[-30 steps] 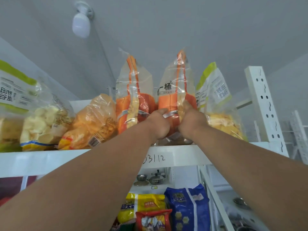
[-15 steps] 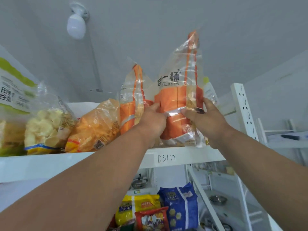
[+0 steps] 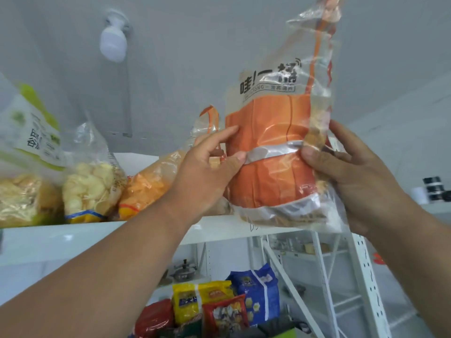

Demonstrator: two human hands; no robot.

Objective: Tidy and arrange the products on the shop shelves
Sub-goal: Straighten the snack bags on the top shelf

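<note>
Both hands hold the orange bag [image 3: 273,152] upright, clear of the top shelf [image 3: 97,236] and in front of its edge. The left hand [image 3: 207,172] pinches its left side between thumb and fingers; the right hand [image 3: 346,172] grips the right side, thumb on the front. This looks like a lift-out for repositioning. Next, I judge, it needs a free slot and a level set-down beside the second orange bag [image 3: 207,120], mostly hidden behind the left hand. The held bag's top is cut off; the shelf label is covered.

Shop/stockroom: white metal shelving [image 3: 366,272], packaged snack bags [image 3: 92,181], cookware [image 3: 183,270] on lower racks.
</note>
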